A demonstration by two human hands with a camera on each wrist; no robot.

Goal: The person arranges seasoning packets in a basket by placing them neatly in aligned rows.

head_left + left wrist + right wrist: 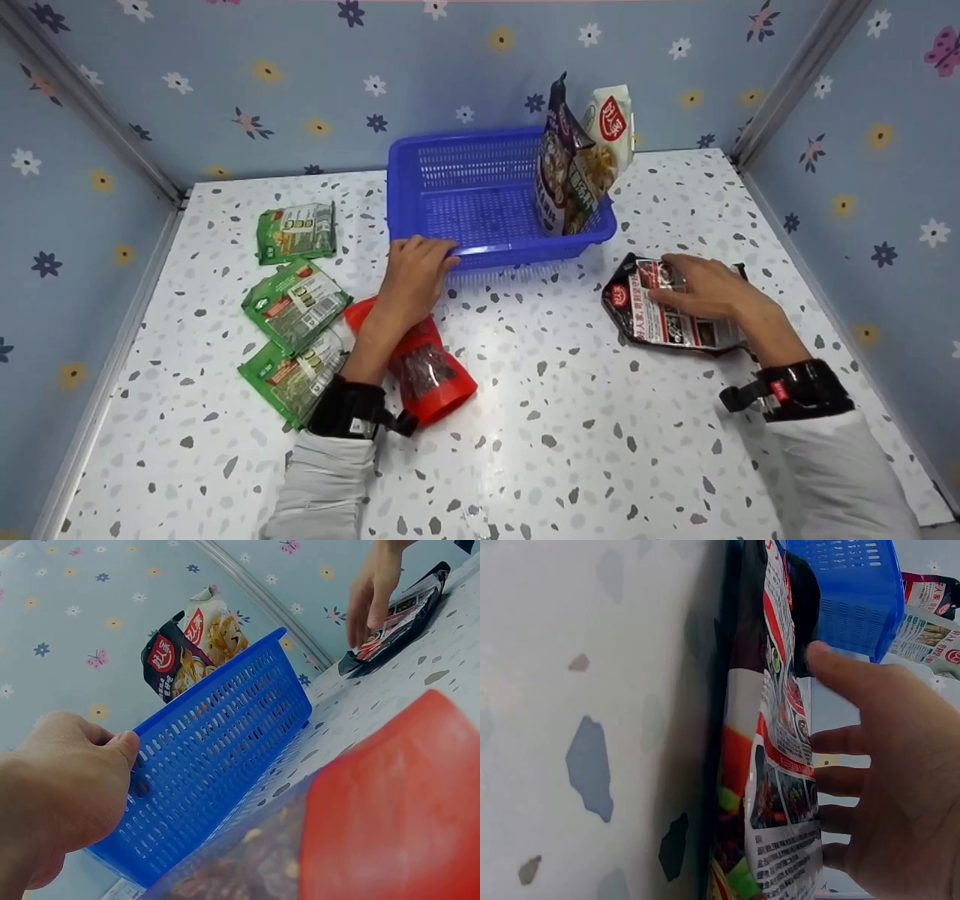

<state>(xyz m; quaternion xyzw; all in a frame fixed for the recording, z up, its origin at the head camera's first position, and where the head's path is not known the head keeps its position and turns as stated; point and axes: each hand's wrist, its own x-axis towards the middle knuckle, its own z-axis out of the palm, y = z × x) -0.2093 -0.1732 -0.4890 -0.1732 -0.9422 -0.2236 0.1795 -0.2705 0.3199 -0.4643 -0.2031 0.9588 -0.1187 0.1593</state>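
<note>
My left hand (415, 277) grips the near rim of a blue plastic basket (495, 259), fingers over the edge and thumb on the outer side. Two upright food packets, one dark (555, 165) and one white-topped (611, 135), stand at the basket's right end. To the right, a black seasoning packet (652, 300) with a red and white printed label lies flat on the table. Over it is my right hand (709, 289), its fairly straight fingers at the packet's upper face, as the right wrist view shows.
A red pouch (442, 382) with a clear window lies beneath my left forearm. Several green packets (296, 304) lie at the left, two of them overlapping. Flowered panels (450, 67) wall in the speckled table (540, 450) at the back and both sides.
</note>
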